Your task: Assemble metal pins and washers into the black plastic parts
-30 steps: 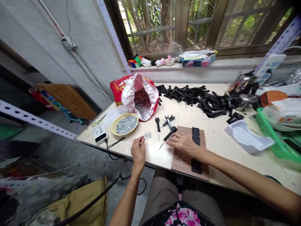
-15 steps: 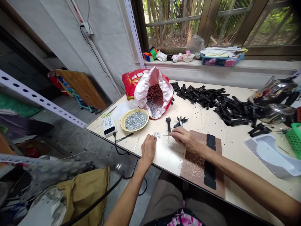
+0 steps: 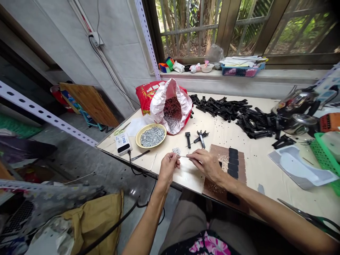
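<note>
A thin metal rod (image 3: 183,156) runs level between my two hands above the table. My right hand (image 3: 207,163) pinches its right end between thumb and fingertips. At the rod's left end, my left hand (image 3: 168,165) is closed, thumb against fingers; any small part inside that pinch is hidden. Just behind the left fingertips lies a small heap of shiny metal pieces (image 3: 176,150). A black T-shaped plastic piece (image 3: 188,139) with a thin rod stands out beyond my right hand, beside a few crossed black plastic parts (image 3: 202,137).
A yellow bowl (image 3: 138,142) of small metal pieces sits left of a red bag (image 3: 145,92) holding many thin rods. Black plastic parts (image 3: 225,108) are heaped behind. A brown board (image 3: 240,184) with black pads lies under my right forearm; scissors (image 3: 310,216) lie at right.
My left hand has risen from beside the metal heap and turned, its fingertips meeting the rod's left end. My right hand still holds the rod. The camera view has shifted slightly right.
</note>
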The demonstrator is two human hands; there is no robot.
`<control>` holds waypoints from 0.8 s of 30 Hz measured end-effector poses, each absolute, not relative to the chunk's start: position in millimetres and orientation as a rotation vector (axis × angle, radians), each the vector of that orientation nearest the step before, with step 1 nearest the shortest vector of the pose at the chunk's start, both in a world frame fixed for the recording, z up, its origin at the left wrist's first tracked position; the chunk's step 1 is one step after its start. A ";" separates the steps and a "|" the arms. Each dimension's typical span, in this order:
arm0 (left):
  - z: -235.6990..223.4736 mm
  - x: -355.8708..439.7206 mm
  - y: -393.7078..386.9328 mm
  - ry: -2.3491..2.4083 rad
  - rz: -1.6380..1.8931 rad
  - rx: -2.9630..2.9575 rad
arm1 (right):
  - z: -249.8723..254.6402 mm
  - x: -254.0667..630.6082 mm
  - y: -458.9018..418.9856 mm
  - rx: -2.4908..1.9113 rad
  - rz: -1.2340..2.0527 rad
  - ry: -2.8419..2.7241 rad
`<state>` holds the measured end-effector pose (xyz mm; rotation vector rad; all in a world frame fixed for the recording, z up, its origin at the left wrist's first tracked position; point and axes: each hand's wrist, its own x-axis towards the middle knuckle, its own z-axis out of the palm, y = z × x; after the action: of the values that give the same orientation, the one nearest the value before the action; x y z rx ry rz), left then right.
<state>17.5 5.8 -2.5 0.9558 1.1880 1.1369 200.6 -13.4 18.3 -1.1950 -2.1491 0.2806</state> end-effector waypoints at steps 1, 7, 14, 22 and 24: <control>1.7 20.7 3.6 1.097 1.158 0.831 | 21.0 198.8 -15.4 -1.212 0.250 -2.162; 16.6 31.8 -5.4 0.930 1.190 0.497 | 33.8 196.3 -24.2 -1.293 0.089 -2.181; 19.6 37.8 -10.7 0.923 1.281 0.512 | 34.6 192.6 -31.2 -1.341 -0.046 -2.143; 17.8 41.4 -11.4 0.981 1.325 0.610 | 33.4 184.3 -32.8 -1.463 -0.145 -2.082; 16.9 41.9 -9.8 0.989 1.322 0.610 | 31.0 182.7 -31.9 -1.468 -0.169 -2.053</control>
<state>41.9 -9.8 16.9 0.6104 0.9894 1.3217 182.7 -31.9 31.0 -1.4679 -2.0535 -0.1687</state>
